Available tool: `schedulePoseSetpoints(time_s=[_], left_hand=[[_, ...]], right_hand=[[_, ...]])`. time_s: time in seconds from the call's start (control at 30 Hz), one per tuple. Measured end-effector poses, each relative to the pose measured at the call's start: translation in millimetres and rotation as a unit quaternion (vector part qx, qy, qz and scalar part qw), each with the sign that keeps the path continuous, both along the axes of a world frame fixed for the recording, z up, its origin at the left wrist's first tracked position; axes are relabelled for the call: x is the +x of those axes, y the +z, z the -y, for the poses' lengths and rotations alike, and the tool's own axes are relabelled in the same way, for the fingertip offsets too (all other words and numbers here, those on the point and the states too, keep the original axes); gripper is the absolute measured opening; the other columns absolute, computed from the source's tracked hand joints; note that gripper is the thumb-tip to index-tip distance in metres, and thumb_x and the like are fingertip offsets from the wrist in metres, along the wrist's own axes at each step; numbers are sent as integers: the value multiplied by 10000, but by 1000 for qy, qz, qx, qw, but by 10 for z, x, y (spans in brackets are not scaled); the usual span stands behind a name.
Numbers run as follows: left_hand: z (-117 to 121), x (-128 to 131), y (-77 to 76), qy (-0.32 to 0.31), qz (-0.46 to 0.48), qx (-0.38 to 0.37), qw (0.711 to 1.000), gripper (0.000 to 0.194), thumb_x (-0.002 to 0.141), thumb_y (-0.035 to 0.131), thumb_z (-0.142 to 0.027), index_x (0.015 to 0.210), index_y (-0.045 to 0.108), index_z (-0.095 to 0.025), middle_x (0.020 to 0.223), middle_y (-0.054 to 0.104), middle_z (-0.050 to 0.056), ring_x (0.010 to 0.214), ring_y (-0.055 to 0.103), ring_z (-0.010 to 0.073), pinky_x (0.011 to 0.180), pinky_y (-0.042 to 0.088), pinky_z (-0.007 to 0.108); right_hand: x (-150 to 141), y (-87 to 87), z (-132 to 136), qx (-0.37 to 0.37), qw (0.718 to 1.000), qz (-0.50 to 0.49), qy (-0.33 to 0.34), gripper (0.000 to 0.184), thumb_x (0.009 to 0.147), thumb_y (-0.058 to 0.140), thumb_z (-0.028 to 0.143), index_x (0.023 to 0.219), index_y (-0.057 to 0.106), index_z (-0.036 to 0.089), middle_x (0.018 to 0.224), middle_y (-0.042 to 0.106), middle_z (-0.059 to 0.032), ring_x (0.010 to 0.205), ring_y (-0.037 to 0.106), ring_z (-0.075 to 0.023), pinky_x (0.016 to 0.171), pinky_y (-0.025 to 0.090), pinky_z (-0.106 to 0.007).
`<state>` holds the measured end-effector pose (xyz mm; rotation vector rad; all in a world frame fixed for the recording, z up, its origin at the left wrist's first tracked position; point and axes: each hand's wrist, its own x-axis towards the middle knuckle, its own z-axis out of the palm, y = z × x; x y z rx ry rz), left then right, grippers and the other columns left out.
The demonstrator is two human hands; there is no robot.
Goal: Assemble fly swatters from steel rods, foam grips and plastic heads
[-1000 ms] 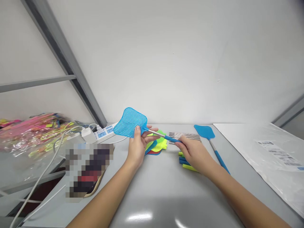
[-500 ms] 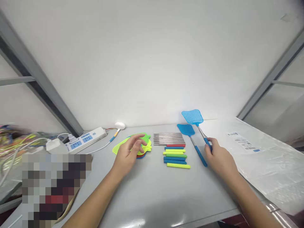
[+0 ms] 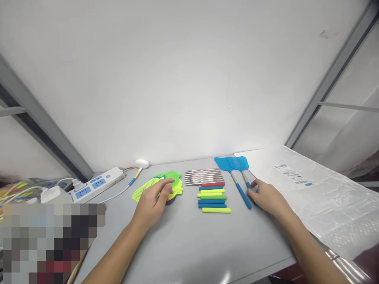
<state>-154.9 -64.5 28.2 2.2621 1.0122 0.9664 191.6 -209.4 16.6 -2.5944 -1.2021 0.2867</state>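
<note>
My left hand [image 3: 151,207] hovers low over a pile of mesh plastic fly swatter heads [image 3: 145,193], with its loosely spread fingers at or just above the yellow-green top layers. It holds nothing. To the right, two blue fly swatters lie side by side, their heads overlapping. The left one [image 3: 226,163] has a blue grip resting on the table. My right hand [image 3: 266,197] pinches the metal-and-blue handle of the other swatter [image 3: 241,162], hiding its lower end. Between the hands lie a row of steel rods [image 3: 203,177] and a row of coloured foam grips [image 3: 211,201].
The grey table [image 3: 189,244] meets a white wall at the back. A power strip [image 3: 94,185], white adapter [image 3: 53,195] and white cable lie at the back left. A plastic sheet with a printed label [image 3: 308,197] covers the right side. A pixelated patch hides the lower left corner.
My right hand has lowered the raised swatter onto the table beside the other one. My left hand has barely moved. The view has shifted slightly.
</note>
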Motion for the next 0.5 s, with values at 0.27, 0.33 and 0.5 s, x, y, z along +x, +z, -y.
schedulePoseSetpoints(time_s=[0.27,0.33,0.5], left_hand=[[-16,-3,-18,-5,15,3,1000,353,957,384,-429,1093,645,-234,812,655,24,724,595,190,685,458,282],[-16,-2,-19,-1,18,4,1000,344,953,391,-427,1056,654,-230,795,650,21,709,590,188,673,454,278],[-2,7,-15,3,19,0,1000,341,948,397,-422,1021,665,-224,781,644,15,682,582,178,655,448,271]], right_hand=[[21,-51,-51,36,998,-46,13,337,858,478,389,1090,567,162,698,667,-43,685,633,-212,583,364,-287],[11,-68,-63,45,998,-51,11,351,859,481,400,1103,564,163,682,659,-35,682,628,-212,579,358,-284],[-5,-100,-73,68,996,-55,4,356,870,469,407,1127,555,176,689,647,-24,700,626,-209,590,355,-279]])
